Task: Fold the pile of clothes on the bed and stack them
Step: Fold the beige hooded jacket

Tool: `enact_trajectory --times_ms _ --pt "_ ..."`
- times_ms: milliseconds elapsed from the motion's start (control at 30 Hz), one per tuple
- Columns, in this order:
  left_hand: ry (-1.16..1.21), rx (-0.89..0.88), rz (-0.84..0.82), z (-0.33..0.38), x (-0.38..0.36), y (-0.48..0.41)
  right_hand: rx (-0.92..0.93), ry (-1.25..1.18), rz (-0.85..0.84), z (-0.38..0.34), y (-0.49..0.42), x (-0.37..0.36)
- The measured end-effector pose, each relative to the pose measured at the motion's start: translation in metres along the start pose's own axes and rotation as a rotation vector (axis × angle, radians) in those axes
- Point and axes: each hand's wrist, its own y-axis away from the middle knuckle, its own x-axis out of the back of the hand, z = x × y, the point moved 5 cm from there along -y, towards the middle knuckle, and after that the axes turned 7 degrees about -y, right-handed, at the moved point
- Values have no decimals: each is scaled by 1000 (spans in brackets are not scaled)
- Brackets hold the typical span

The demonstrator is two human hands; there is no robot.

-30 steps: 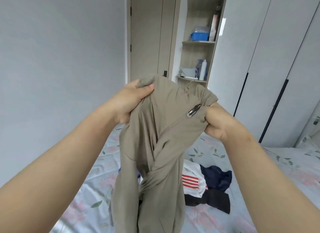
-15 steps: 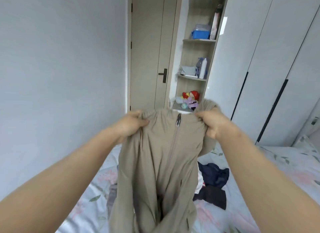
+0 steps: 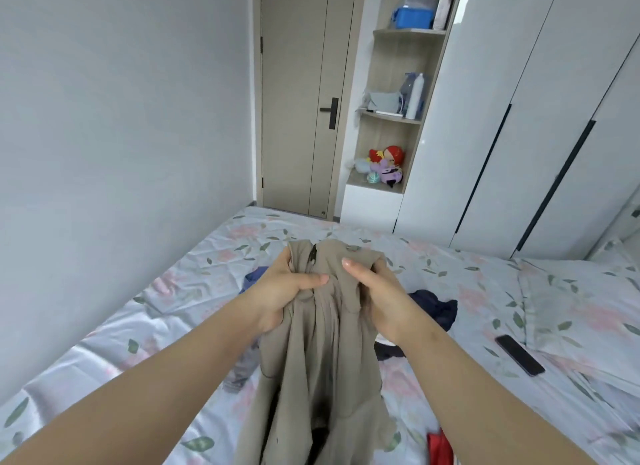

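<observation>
Fingers (image 3: 308,280) of the left hand (image 3: 284,293) curled tight into a bunch of the khaki jacket (image 3: 318,378) just below its collar, thumb laid across the front. Right hand (image 3: 379,300) just beside it, fingers wrapped behind the same cloth, thumb pointing up along the fold. Between the two grips, a dark zip pull (image 3: 313,254) at the top edge. Hangs in loose folds from both hands, over the bed (image 3: 194,291).

On the floral sheet around it: a blue garment (image 3: 254,278) behind the left wrist, a navy garment (image 3: 437,308) past the right hand, a grey piece (image 3: 242,369) under the left forearm, a red one (image 3: 438,447) at the lower edge. Black phone (image 3: 519,355) flat near a pillow (image 3: 588,302) in matching print.

Beyond the bed, a plain pale wall (image 3: 121,118) on the left, a closed beige door (image 3: 298,101) with a dark handle, open shelves (image 3: 391,118) with plush toys (image 3: 386,165) low down and a blue box (image 3: 414,16) up top, white wardrobe doors (image 3: 519,118) on the right.
</observation>
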Motion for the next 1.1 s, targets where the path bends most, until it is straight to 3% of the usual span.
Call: enact_trajectory --times_ms 133,233,333,467,567,700,833,900,933,1000,1067,1100 --pt "76 -54 -55 24 2 -2 -222 351 -85 25 7 3" --pt "107 -85 -53 43 8 -1 -189 431 -17 17 -2 9" --pt "124 -121 -46 58 16 1 -158 316 25 6 -5 11" --pt "123 -150 -60 70 23 4 -290 -34 -216 10 4 -2" --pt "57 -169 -34 74 29 3 -294 -142 -324 12 7 -10" --pt "-140 -160 -18 74 38 4 -223 252 -237 -10 5 -11" --pt "-927 -126 -38 77 58 8 -29 1090 -42 -50 -7 0" --pt "-1236 -129 7 85 66 9 123 1304 76 -70 -11 3" --pt "-1278 -153 53 93 69 12 225 1301 132 -81 -11 2" --pt "-1041 -251 159 116 77 17 497 1066 205 -102 -2 -4" --pt "-523 -379 240 140 84 30 708 646 192 -121 14 -9" --pt "-334 -419 241 147 85 36 731 497 160 -126 19 -13"
